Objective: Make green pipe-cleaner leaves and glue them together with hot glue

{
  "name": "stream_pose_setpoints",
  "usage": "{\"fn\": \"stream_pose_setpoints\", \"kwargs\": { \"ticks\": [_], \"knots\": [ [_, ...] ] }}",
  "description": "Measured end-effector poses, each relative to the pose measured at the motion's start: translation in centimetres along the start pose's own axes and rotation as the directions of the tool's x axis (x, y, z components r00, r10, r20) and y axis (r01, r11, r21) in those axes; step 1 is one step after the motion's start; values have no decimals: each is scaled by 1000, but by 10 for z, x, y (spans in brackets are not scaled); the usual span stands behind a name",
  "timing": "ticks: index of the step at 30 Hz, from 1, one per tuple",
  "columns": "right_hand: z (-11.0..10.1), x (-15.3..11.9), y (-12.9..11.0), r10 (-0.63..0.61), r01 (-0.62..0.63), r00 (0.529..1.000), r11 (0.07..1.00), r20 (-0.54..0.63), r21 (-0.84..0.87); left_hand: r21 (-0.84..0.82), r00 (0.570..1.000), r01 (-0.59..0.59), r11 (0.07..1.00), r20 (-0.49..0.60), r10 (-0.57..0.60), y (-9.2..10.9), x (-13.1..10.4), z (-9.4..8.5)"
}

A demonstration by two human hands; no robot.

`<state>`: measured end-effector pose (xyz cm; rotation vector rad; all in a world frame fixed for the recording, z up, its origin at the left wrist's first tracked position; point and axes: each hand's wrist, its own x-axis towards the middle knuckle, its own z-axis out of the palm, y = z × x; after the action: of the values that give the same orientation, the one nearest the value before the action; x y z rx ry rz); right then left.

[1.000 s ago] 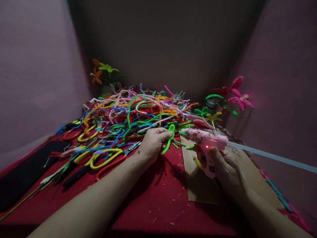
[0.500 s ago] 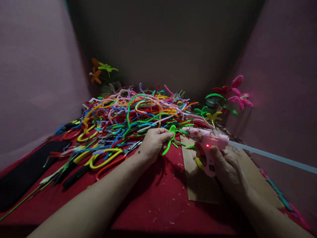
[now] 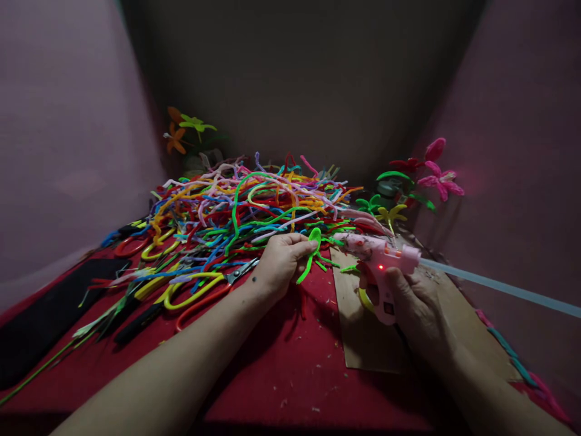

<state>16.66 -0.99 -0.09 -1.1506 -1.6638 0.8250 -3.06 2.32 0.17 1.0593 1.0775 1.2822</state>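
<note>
Between the thumb and fingers of my left hand (image 3: 285, 260) is a bright green pipe-cleaner piece (image 3: 315, 237), looped at the top with a loose tail hanging down. My right hand (image 3: 415, 303) is wrapped around the handle of a pink hot glue gun (image 3: 379, 251), whose red light is lit. A long translucent glue stick (image 3: 503, 287) sticks out of its back end. The gun's nozzle points left, just right of the green piece; whether they touch I cannot tell. Short green pipe-cleaner bits (image 3: 348, 269) lie beneath.
A heap of coloured pipe cleaners (image 3: 254, 200) covers the back of the red table (image 3: 281, 387). Scissors (image 3: 204, 290) with yellow and red handles lie left, beside a black flat object (image 3: 54, 309). Cardboard (image 3: 363, 345) lies under my right hand. Pipe-cleaner flowers (image 3: 440, 178) stand at both back corners.
Almost nothing differs. The green piece in my left hand has tilted very slightly, and the glue gun stays in nearly the same place.
</note>
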Motion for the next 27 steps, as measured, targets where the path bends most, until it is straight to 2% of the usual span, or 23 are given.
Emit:
{"fn": "stream_pose_setpoints", "kwargs": {
  "ticks": [10, 15, 27],
  "knots": [
    [0, -1, 7, 40, -47, 997, 992, 60, 113, -3, 1000, -8, 1000, -12, 7, 1, 2, 0],
    [1, -1, 9, 10, -17, 999, 990, 52, 141, 6, 1000, -2, 1000, -9, 2, 1, 2, -1],
    [2, 1, 16, 19, -26, 997, 994, 70, 106, -17, 1000, -16, 1000, 24, 16, -2, 2, -4]
  ]
}}
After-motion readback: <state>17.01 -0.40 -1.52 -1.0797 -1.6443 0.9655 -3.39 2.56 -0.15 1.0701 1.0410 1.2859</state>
